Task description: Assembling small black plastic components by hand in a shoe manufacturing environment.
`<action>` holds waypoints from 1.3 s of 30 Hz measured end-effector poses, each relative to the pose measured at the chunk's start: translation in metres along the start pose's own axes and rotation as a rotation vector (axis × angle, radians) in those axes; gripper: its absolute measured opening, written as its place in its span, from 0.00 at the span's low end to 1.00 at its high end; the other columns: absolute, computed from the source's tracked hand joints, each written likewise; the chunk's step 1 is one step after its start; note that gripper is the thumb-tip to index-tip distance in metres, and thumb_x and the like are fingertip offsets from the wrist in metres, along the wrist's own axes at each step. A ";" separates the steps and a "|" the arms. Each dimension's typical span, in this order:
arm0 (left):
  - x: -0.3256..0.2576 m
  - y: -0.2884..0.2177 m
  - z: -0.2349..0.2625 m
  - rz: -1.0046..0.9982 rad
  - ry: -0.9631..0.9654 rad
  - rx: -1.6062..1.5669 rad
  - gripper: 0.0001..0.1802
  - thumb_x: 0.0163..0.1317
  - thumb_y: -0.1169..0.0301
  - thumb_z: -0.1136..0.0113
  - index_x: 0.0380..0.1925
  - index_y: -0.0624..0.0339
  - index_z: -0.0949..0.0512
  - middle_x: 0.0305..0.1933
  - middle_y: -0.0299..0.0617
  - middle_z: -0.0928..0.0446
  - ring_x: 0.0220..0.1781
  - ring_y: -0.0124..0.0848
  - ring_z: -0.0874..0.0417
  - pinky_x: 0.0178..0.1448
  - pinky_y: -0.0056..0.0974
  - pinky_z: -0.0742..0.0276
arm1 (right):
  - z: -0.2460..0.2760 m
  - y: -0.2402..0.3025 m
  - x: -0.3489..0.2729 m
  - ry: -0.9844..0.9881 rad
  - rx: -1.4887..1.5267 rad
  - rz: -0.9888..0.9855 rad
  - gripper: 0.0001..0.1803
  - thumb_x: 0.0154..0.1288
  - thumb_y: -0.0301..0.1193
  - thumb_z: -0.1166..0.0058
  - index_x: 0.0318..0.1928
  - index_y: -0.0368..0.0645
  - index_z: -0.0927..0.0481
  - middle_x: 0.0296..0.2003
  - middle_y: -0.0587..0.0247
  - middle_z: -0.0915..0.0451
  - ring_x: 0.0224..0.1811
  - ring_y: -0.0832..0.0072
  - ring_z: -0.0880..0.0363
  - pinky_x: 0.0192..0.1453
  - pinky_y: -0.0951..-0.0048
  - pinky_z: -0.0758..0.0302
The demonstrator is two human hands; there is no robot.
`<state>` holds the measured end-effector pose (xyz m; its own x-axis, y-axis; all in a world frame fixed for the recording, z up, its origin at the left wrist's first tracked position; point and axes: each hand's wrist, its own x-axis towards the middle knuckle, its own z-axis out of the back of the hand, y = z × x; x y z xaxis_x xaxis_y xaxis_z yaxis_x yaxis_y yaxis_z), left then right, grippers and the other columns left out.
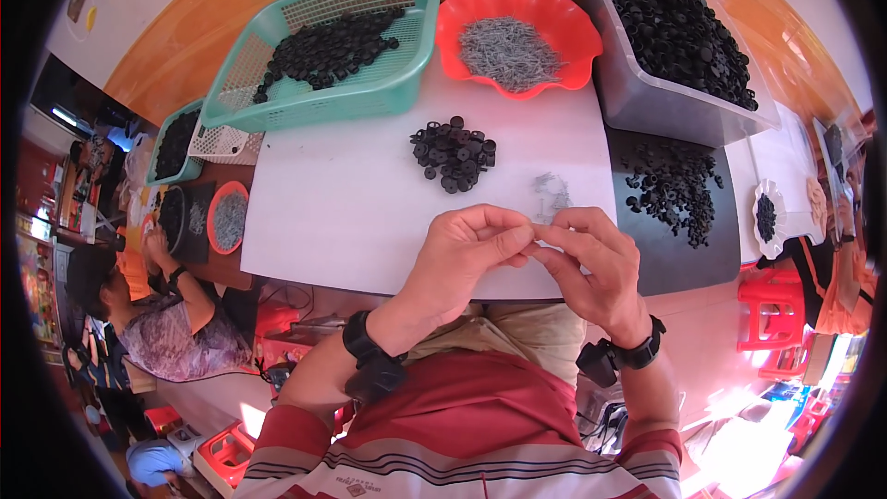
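My left hand [467, 254] and my right hand [599, 268] meet at the fingertips above the near edge of the white work sheet [323, 203]. Thumb and fingers of each are pinched together; whatever they hold is too small or too covered to make out. Just beyond them lies a small scatter of thin grey metal pins [552, 189]. Farther off, a heap of round black plastic pieces [453, 155] sits on the sheet.
A green basket [370, 102] of black pieces, a red bowl [582, 32] of metal pins and a clear bin [647, 111] of black parts line the back. Small black parts [679, 189] cover a dark mat at right. A co-worker [157, 323] sits at left.
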<state>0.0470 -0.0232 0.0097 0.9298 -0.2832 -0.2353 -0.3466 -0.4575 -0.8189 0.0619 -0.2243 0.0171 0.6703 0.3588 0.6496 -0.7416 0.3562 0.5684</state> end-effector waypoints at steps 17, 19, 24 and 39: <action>-0.033 0.002 -0.002 0.050 -0.038 0.148 0.11 0.66 0.70 0.28 0.44 0.65 0.15 0.43 0.38 0.15 0.41 0.26 0.16 0.46 0.32 0.19 | -0.006 0.021 -0.021 -0.080 0.141 -0.083 0.13 0.59 0.15 0.31 0.45 0.38 0.14 0.35 0.60 0.21 0.28 0.74 0.22 0.29 0.75 0.26; -0.034 0.000 0.010 -0.600 -0.239 0.949 0.13 0.59 0.75 0.24 0.43 0.65 0.15 0.45 0.43 0.14 0.38 0.30 0.15 0.46 0.32 0.18 | -0.005 0.022 -0.021 -0.083 0.152 -0.118 0.12 0.59 0.15 0.32 0.44 0.37 0.14 0.35 0.59 0.20 0.28 0.74 0.22 0.29 0.76 0.26; -0.023 -0.002 0.039 -0.808 -0.428 1.410 0.15 0.51 0.79 0.24 0.41 0.64 0.15 0.46 0.46 0.14 0.49 0.45 0.15 0.51 0.43 0.18 | -0.004 0.022 -0.022 -0.080 0.178 -0.126 0.10 0.62 0.16 0.33 0.44 0.35 0.16 0.36 0.57 0.21 0.28 0.74 0.23 0.31 0.76 0.25; -0.026 -0.002 0.025 -0.683 -0.236 1.190 0.15 0.59 0.79 0.27 0.46 0.63 0.17 0.41 0.42 0.12 0.41 0.31 0.08 0.45 0.33 0.13 | -0.023 0.024 -0.020 -0.025 0.243 -0.275 0.08 0.65 0.17 0.35 0.44 0.36 0.15 0.37 0.59 0.21 0.28 0.76 0.24 0.31 0.75 0.27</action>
<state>0.0265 0.0061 0.0046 0.9102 -0.0947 0.4032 0.3813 0.5717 -0.7265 0.0315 -0.2034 0.0061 0.8467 0.2558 0.4666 -0.5210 0.2200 0.8247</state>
